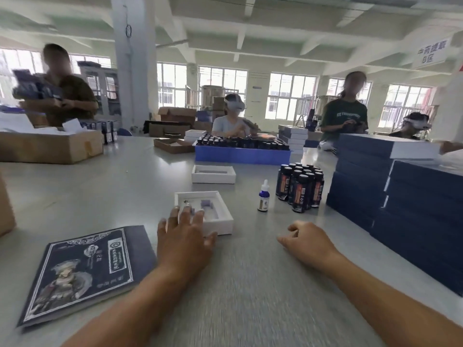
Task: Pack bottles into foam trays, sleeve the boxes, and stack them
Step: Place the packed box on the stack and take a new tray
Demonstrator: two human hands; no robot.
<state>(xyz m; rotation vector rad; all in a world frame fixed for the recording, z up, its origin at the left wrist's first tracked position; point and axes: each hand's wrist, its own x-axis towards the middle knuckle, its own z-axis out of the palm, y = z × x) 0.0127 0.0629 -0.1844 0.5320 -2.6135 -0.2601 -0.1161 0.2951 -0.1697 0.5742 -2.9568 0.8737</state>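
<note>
1. Left hand (184, 236): fingers straight, resting on the near foam tray (220, 219).
2. Right hand (307, 240): loosely curled, holding nothing, nearer the dropper bottle (263, 197).
3. That bottle stands upright on the bench (112, 191), ahead-left of the right fingers.

Grey table (250, 296), long, matte top. On it, near edge left: printed dark sleeve (85, 274) lying flat. Centre: open white foam tray (218, 221); a second white tray (213, 174) beyond it. Right of centre: small dropper bottle (263, 196) upright, beside a cluster of dark bottles (300, 187). Far right: stacks of navy boxes (400, 196). Farther back: blue crate (240, 155) of bottles; cardboard carton (50, 146) at left.
</note>
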